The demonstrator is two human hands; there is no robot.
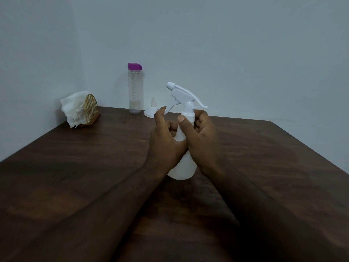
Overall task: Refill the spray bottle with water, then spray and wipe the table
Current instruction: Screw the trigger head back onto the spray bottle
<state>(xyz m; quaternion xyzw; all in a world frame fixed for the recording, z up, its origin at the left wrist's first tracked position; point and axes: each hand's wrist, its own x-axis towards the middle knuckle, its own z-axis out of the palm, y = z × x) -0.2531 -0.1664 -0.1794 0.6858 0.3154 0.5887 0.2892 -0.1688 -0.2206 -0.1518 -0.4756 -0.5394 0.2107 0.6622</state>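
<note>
Hands at work on a refill: I hold the white translucent plastic spray bottle [182,167] with both hands. It stands upright on the dark brown wooden table [94,167] straight ahead of me, its long axis vertical and its white trigger head [181,91] pointing away to my left. My left hand [164,144] wraps the bottle's shoulder from the left, fingers curled round it and the forefinger raised near the trigger. My right hand [204,140] sits higher, thumb in front and fingers behind, pinching the white screw collar [188,113] just under the head. The next move looks to turn on that collar: the right hand is nearer to twist it off while the left steadies the body. Well behind, by the wall, stand a clear plastic water bottle with a purple lid [135,89] and, just beside it, a small white funnel [151,109]. White paper napkins [72,108] sit in a gold wire holder [90,108] at far left.
</note>
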